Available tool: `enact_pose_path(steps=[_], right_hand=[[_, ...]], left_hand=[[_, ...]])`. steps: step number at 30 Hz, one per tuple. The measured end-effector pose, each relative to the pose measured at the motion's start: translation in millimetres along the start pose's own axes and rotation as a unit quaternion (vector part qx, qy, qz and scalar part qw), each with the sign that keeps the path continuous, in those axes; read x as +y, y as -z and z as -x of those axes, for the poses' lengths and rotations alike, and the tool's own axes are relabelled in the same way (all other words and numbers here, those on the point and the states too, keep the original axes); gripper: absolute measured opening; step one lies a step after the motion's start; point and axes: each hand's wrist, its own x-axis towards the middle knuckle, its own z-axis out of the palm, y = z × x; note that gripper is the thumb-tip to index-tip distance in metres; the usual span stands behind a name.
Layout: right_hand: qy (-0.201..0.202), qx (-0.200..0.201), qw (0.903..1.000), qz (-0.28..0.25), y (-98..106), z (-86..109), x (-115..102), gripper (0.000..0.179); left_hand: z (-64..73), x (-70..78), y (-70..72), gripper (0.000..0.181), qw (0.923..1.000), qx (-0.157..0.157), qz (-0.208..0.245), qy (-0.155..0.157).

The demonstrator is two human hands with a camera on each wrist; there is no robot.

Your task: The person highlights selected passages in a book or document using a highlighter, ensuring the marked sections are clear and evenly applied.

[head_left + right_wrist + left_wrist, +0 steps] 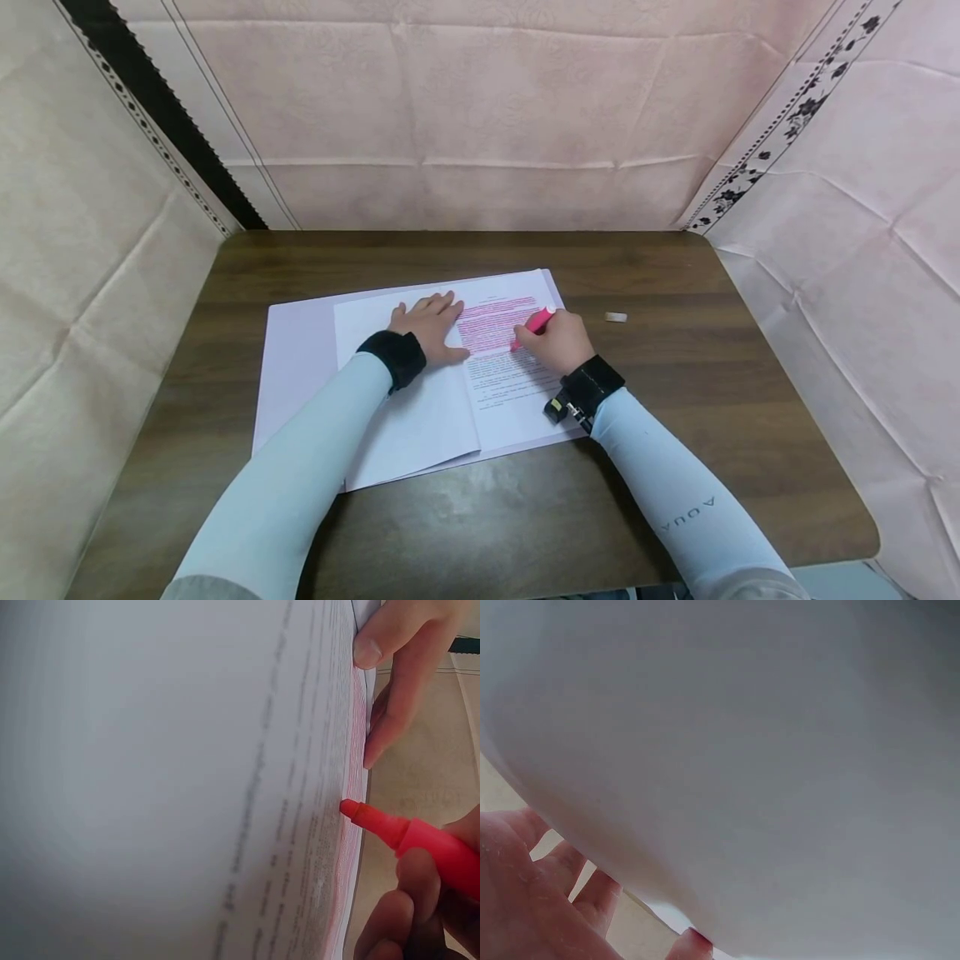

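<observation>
An open booklet of white pages (405, 417) lies on the table, its right page (517, 417) printed with lines of text. Pink highlighting (495, 323) covers the upper lines of that page. My right hand (564, 342) grips a pink highlighter (540, 320), its tip at the lower edge of the pink lines. In the right wrist view, the highlighter's red tip (349, 807) meets the page. My left hand (431, 327) rests with spread fingers across the inner part of the booklet, near the fold. The left wrist view is mostly filled by blurred white paper (742, 765).
A small pale rectangular piece (616, 317) lies on the brown wooden table (735, 375), right of the booklet. Pinkish cloth walls (487, 108) stand behind the table and at both sides.
</observation>
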Motion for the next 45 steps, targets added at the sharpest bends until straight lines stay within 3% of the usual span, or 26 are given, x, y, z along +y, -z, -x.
enact_pose_path(steps=[45], right_hand=[[-0.052, 0.034, 0.9971, 0.043, 19.9, -5.2, 2.4, 0.034]], left_hand=[[1.4, 1.3, 0.9, 0.106, 0.9999, 0.005, 0.009, -0.002]])
